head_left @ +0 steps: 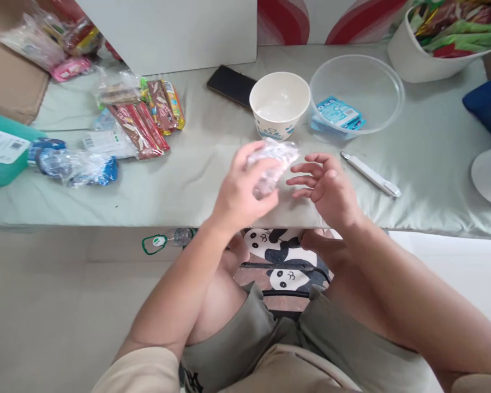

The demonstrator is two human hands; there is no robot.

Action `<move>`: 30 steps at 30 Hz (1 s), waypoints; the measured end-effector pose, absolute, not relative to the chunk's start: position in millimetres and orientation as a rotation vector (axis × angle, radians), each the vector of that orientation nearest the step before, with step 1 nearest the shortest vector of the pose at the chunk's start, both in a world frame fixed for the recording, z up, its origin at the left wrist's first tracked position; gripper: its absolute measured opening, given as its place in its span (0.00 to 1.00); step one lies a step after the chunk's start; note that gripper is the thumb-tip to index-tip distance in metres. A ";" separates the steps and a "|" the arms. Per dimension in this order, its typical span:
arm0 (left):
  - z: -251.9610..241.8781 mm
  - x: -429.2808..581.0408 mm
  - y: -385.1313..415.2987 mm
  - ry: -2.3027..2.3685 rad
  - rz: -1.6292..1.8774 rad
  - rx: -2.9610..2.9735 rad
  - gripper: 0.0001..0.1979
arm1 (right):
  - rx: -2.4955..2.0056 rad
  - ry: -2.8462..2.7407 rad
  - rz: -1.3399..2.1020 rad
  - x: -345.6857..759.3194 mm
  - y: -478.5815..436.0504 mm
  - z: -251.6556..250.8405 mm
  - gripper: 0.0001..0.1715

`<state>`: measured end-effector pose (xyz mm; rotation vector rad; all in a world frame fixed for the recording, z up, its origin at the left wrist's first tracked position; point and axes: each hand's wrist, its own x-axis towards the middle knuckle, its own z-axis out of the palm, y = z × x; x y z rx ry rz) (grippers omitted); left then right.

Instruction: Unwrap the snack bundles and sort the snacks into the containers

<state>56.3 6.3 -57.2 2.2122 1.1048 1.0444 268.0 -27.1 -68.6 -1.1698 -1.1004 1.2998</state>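
Note:
My left hand [245, 188] is wrapped round a crinkled clear plastic packet [276, 158], held just in front of a white paper bowl [280, 101]. Its contents are blurred. To the right of the packet, my right hand [331, 191] has its fingers spread, with nothing in them. A round clear plastic tub [382, 98] stands behind my right hand, with light blue packets [339, 113] inside. A white box cutter [370, 173] lies on the cloth to the right of that hand.
A black phone [231, 85] lies behind the bowl. Snack packets [137, 128] and a blue item in plastic wrap [77, 166] are at left, near a green container [4, 150]. A white bin [413, 60] of packets stands back right. Below the cloth edge lies a bottle [180, 236].

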 end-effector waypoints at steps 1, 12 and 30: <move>-57.7 69.2 -0.9 1.070 1.002 2.235 0.21 | -1.148 -1.034 1.366 268.4 -28.9 -67.0 0.34; -77.3 101.4 0.9 0.885 0.996 1.611 0.23 | -1.245 -1.021 1.240 288.1 -29.0 -64.8 0.27; -86.2 107.0 18.4 0.846 0.864 1.042 0.37 | -2.299 -1.559 0.125 386.8 -30.1 -81.4 0.10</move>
